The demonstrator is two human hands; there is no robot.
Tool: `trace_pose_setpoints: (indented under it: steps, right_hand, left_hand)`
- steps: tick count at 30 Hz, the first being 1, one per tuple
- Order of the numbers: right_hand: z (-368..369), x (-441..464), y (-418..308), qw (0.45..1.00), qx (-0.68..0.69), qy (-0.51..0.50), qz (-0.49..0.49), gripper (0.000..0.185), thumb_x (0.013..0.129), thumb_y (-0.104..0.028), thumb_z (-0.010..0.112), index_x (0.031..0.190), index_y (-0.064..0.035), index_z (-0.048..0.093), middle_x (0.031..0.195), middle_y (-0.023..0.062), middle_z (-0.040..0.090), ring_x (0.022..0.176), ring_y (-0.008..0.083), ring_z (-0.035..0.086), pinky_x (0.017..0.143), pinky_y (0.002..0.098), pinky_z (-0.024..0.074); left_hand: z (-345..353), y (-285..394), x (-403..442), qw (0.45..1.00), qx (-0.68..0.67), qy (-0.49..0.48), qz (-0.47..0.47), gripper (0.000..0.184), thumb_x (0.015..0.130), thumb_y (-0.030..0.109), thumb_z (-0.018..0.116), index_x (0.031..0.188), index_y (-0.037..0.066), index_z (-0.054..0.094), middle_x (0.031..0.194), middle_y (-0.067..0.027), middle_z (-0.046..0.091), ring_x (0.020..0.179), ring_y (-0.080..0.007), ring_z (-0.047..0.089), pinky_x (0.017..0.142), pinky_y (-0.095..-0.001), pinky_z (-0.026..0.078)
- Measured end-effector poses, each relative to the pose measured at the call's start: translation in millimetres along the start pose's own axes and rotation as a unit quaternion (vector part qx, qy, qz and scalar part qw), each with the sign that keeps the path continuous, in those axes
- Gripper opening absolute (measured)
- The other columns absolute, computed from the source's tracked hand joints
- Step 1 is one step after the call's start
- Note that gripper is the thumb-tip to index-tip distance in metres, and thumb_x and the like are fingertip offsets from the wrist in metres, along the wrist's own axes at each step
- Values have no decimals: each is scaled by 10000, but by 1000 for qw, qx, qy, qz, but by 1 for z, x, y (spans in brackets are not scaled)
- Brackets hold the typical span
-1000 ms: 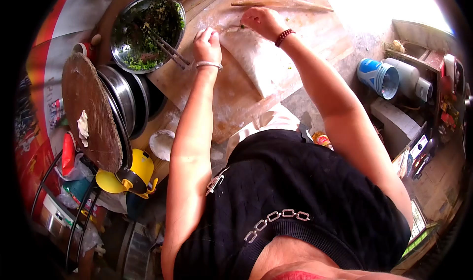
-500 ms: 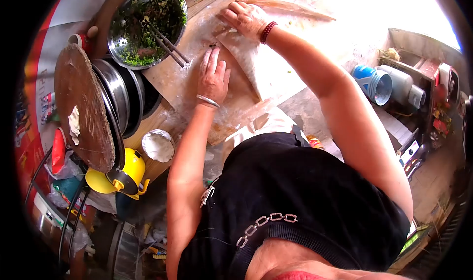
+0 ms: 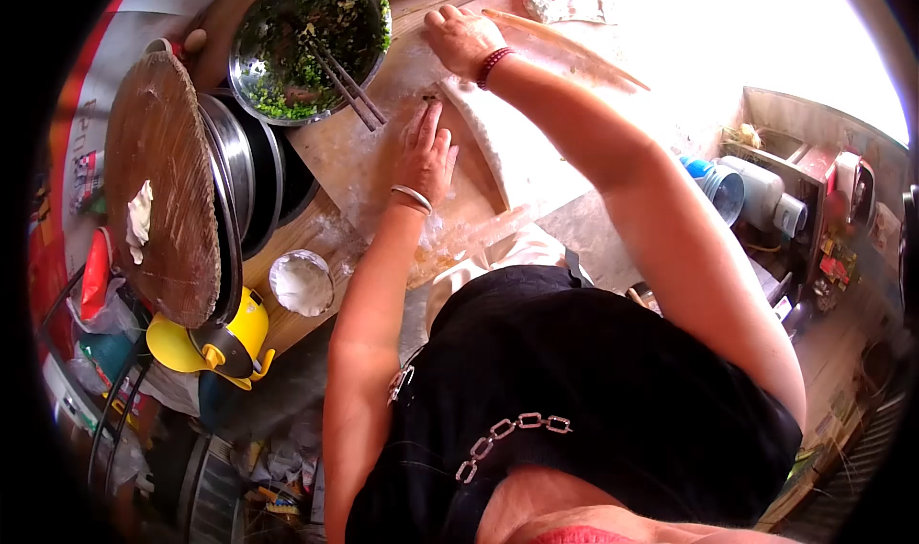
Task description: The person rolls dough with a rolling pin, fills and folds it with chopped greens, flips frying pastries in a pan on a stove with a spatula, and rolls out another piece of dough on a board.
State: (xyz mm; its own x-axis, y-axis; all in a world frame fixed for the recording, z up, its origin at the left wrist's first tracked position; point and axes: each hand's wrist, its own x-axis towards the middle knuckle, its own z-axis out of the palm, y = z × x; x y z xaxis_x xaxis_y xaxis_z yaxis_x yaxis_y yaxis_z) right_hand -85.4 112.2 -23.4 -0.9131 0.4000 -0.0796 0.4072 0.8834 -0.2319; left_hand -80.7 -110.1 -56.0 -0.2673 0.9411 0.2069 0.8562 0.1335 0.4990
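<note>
My left hand (image 3: 424, 169) lies on the floured wooden board (image 3: 378, 166) with its fingers stretched out. A tiny dark speck (image 3: 428, 97) sits at its fingertips. To its right is a pale sheet of dough (image 3: 483, 142), whose left edge looks thick, perhaps rolled over. Above the dough's upper end, my right hand (image 3: 464, 43) rests palm down with its fingers loosely bent. Nothing shows in its fingers, though its palm side is hidden. Just right of that hand, a long tapered rolling pin (image 3: 570, 46) lies slanted on the board.
A steel bowl (image 3: 260, 87) of chopped greens and filling, with chopsticks (image 3: 349, 87) in it, stands upper left. Below it are a round brown board (image 3: 168, 199), steel pans (image 3: 228, 152) and a cup of white powder (image 3: 302, 284). Glare washes out the upper right.
My right hand has shifted left, away from the end of the rolling pin. My left hand stays flat on the board. The whole view has shifted slightly.
</note>
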Motion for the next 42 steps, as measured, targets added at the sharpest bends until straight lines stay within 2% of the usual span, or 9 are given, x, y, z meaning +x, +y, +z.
trace_pose_setpoints:
  steps: [3, 14, 17, 20, 31, 35, 37, 39, 42]
  right_hand:
    - [13, -2, -7, 995, -24, 95, -4, 266, 909, -330, 546, 1026, -92, 568, 995, 120, 592, 973, 299, 607, 791, 408, 501]
    - [15, 5, -10, 987, 79, 118, 68, 277, 891, -336, 558, 1004, -85, 582, 984, 151, 605, 939, 352, 602, 813, 456, 486]
    - [21, 12, -14, 918, 253, 249, 180, 243, 917, -273, 523, 1005, -51, 569, 996, 199, 596, 963, 394, 567, 847, 476, 462]
    - [40, 6, -30, 855, 261, 368, 256, 193, 897, -194, 571, 1002, -36, 536, 993, 201, 539, 967, 372, 531, 868, 458, 436]
    - [34, 17, -66, 867, 165, 321, 345, 293, 898, -289, 549, 1092, -69, 557, 1185, 130, 530, 1143, 317, 463, 984, 436, 368]
    - [28, 12, -63, 863, 207, 313, 340, 301, 899, -333, 534, 1056, -83, 592, 1152, 129, 555, 1138, 321, 469, 990, 438, 368]
    - [39, 14, -46, 842, 230, 365, 323, 327, 914, -368, 523, 976, -74, 653, 988, 110, 647, 979, 291, 580, 914, 406, 445]
    - [25, -2, -29, 660, 620, 344, 247, 400, 950, -387, 489, 928, -32, 671, 900, 106, 691, 852, 239, 626, 839, 361, 485]
    - [-15, -73, -19, 653, 699, 272, 106, 484, 1026, -353, 371, 924, 27, 654, 918, 115, 690, 869, 180, 628, 844, 316, 483]
  left_hand:
    - [-3, 4, 2, 1000, -2, -5, -9, 229, 836, 151, 668, 975, 11, 552, 1474, -165, 355, 1350, -361, 357, 1085, -468, 333]
    - [3, 0, -2, 1000, -5, -5, -20, 265, 815, 183, 701, 988, 14, 594, 1469, -149, 366, 1355, -328, 363, 1092, -455, 336]
    - [7, 1, -4, 1000, -4, 4, -26, 288, 801, 182, 721, 1009, 17, 609, 1470, -132, 369, 1357, -308, 363, 1093, -446, 335]
    - [11, -3, -3, 999, -21, 20, -23, 278, 796, 175, 724, 988, 13, 605, 1471, -117, 373, 1357, -307, 363, 1088, -447, 337]
    - [10, -4, 1, 1000, -16, 17, -20, 438, 795, 130, 702, 1190, 22, 546, 1478, -151, 351, 1355, -353, 354, 1048, -491, 362]
    - [19, -10, -3, 999, -9, 36, 5, 439, 787, 138, 708, 1180, 17, 556, 1478, -169, 344, 1357, -362, 350, 1054, -502, 354]
    - [3, -8, 2, 1000, -6, 15, 7, 387, 786, 154, 710, 1117, 1, 582, 1456, -173, 374, 1341, -363, 367, 1072, -496, 341]
    - [1, -4, 3, 1000, -4, 16, 12, 383, 803, 151, 688, 1137, -7, 584, 1429, -168, 415, 1324, -354, 387, 1085, -478, 335]
    - [-1, -4, 2, 1000, 12, 5, 20, 362, 832, 194, 672, 1100, -32, 578, 1431, -183, 405, 1323, -357, 379, 1095, -487, 309]
